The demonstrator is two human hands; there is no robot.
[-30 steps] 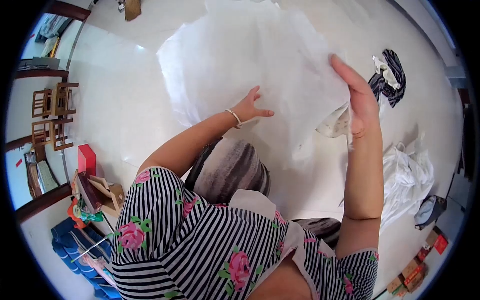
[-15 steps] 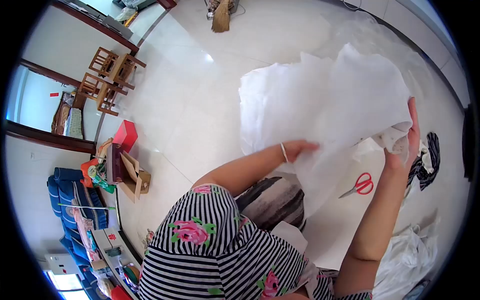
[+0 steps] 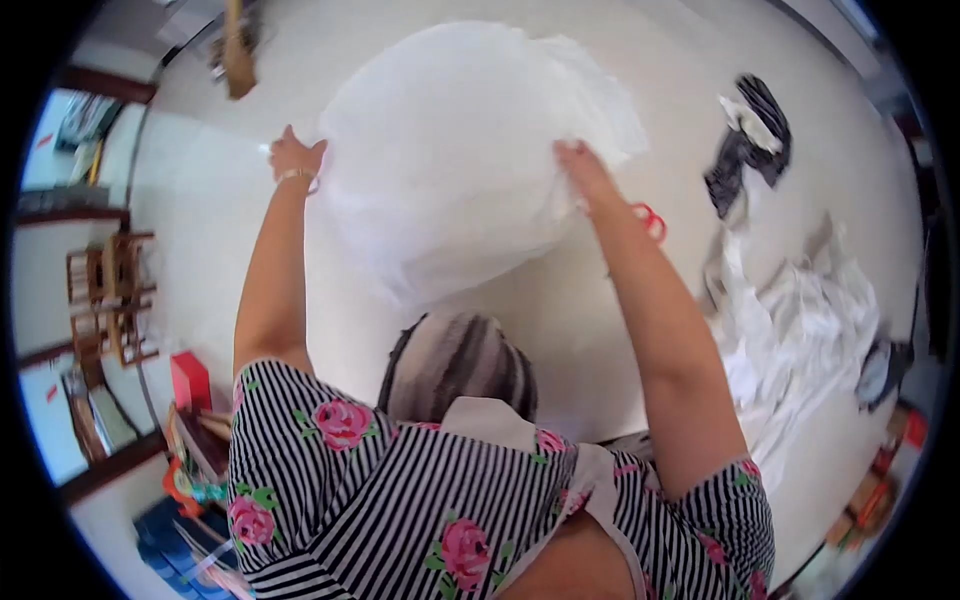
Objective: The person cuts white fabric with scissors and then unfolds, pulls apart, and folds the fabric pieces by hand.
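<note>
A wide piece of white sheer cloth (image 3: 440,150) billows in front of me, its near edge hanging toward the floor by my knee. My left hand (image 3: 297,157) is at the cloth's left edge, thumb and fingers apart. On the other side, my right hand (image 3: 582,172) has its fingers closed on the cloth near its right edge, though they are slightly blurred. Behind my right forearm, scissors with red handles (image 3: 652,222) lie on the floor, their blades mostly hidden. A patterned grey-brown clothed knee (image 3: 462,365) shows below the cloth.
White fabric (image 3: 800,330) lies heaped on the floor at right, with a dark striped garment (image 3: 750,145) above it. A broom (image 3: 238,55) is at upper left. Wooden chairs (image 3: 112,280) and a red box (image 3: 190,380) stand along the left.
The white cloth has spread out and swung left. My left hand has moved left and up to its edge; my right hand has come inward from the far right. The camera view has turned.
</note>
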